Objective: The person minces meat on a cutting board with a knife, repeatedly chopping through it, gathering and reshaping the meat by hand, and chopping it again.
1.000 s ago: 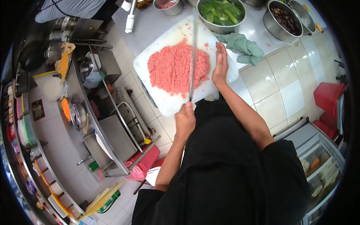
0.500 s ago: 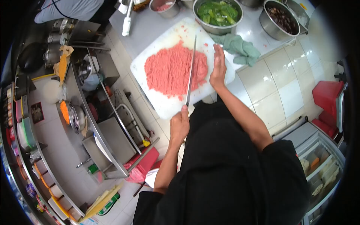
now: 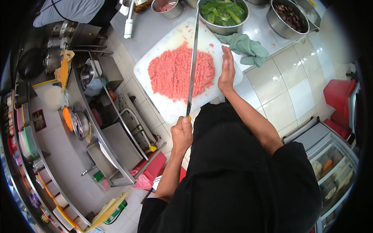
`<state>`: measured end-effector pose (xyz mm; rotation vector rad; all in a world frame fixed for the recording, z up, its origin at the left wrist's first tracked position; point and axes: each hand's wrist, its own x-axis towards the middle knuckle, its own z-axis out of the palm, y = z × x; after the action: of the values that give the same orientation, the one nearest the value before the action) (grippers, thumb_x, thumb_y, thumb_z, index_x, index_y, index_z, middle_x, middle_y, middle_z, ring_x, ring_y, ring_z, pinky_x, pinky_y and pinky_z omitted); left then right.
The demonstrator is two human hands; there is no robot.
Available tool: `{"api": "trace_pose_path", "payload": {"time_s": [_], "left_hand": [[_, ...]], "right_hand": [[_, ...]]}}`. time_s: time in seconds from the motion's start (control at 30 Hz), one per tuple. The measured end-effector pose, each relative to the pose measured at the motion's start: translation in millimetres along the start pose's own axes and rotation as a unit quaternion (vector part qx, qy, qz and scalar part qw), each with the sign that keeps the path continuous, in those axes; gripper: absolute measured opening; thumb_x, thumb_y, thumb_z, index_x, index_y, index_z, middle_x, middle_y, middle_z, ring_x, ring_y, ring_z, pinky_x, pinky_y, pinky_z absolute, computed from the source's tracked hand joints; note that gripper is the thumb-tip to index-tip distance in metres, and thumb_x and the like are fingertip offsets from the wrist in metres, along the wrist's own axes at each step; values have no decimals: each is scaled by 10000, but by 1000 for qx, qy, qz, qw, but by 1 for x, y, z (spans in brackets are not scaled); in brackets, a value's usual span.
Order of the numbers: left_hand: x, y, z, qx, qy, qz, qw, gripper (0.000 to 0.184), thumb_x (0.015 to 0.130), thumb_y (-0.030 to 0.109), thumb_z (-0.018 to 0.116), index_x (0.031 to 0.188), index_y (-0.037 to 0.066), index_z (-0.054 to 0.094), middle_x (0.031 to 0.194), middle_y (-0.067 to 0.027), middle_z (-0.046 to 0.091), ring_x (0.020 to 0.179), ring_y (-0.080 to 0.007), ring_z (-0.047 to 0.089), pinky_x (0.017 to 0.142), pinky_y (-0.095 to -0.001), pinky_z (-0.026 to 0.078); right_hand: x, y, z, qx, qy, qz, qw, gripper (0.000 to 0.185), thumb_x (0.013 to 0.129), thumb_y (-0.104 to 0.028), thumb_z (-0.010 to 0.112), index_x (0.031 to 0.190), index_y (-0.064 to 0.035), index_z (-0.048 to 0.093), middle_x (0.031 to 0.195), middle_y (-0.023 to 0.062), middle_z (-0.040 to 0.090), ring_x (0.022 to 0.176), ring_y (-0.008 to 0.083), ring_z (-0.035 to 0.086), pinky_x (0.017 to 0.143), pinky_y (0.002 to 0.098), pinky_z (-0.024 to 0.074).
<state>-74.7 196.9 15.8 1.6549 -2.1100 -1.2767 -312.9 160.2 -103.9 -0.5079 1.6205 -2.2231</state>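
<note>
My left hand point(image 3: 182, 134) is wrapped round the handle of a long knife point(image 3: 193, 64), its blade pointing away from me over the minced meat. The pink minced meat point(image 3: 167, 73) lies in a broad, flat heap on a white cutting board point(image 3: 175, 112). Beside the heap, at the board's right edge, my right hand point(image 3: 226, 72) is held on its side with fingers stretched out and nothing in it. Whether that hand touches the board, I cannot tell.
Behind the board stand a metal bowl of green vegetables point(image 3: 221, 29), a pot of dark pieces point(image 3: 285, 19) and a small bowl with pink meat point(image 3: 168, 9). A green cloth point(image 3: 248, 48) lies at the counter edge. Steel shelving point(image 3: 116, 143) runs along the left.
The knife has come up off the meat towards me, and its blade has shifted slightly left. My left hand has drawn back a little; my right hand stays nearly in place.
</note>
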Motion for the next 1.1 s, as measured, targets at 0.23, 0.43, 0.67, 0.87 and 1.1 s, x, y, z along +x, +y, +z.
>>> {"api": "trace_pose_path", "payload": {"time_s": [0.23, 0.43, 0.67, 0.87, 1.1], "left_hand": [[16, -18, -18, 104, -49, 25, 993, 604, 1056, 480, 383, 778, -13, 595, 589, -100, 538, 547, -190, 539, 566, -373, 457], [37, -89, -19, 103, -74, 105, 986, 555, 1054, 462, 417, 831, -12, 602, 602, -56, 517, 556, -126, 503, 544, -338, 435], [39, -32, -74, 61, -152, 67, 984, 606, 1050, 467, 384, 837, -56, 604, 702, -301, 607, 725, -518, 608, 676, -513, 475], [71, -77, -73, 200, -194, 104, 955, 622, 1050, 465, 377, 806, -63, 598, 739, -323, 619, 796, -546, 610, 709, -560, 457], [57, -83, -89, 78, -181, 167, 966, 579, 1052, 425, 402, 809, -63, 596, 703, -313, 591, 731, -509, 624, 658, -539, 457]], "right_hand": [[-15, -1, -7, 3, 34, -3, 999, 633, 1068, -453, 314, 1493, 16, 319, 1513, 199, 402, 1434, 299, 352, 1185, 410, 252], [-28, 2, 0, 13, 87, -14, 996, 634, 1069, -456, 312, 1493, 14, 319, 1514, 196, 401, 1438, 296, 347, 1189, 411, 243], [-50, 7, 9, 24, 153, -32, 987, 634, 1069, -460, 310, 1493, 12, 319, 1515, 193, 400, 1442, 292, 340, 1195, 412, 234], [-55, 10, 11, 41, 197, -51, 978, 635, 1069, -463, 308, 1493, 10, 318, 1516, 190, 400, 1446, 289, 335, 1200, 414, 225], [-57, 12, 8, 63, 230, -63, 969, 635, 1070, -467, 305, 1493, 7, 318, 1516, 187, 399, 1451, 286, 328, 1205, 415, 215]]}}
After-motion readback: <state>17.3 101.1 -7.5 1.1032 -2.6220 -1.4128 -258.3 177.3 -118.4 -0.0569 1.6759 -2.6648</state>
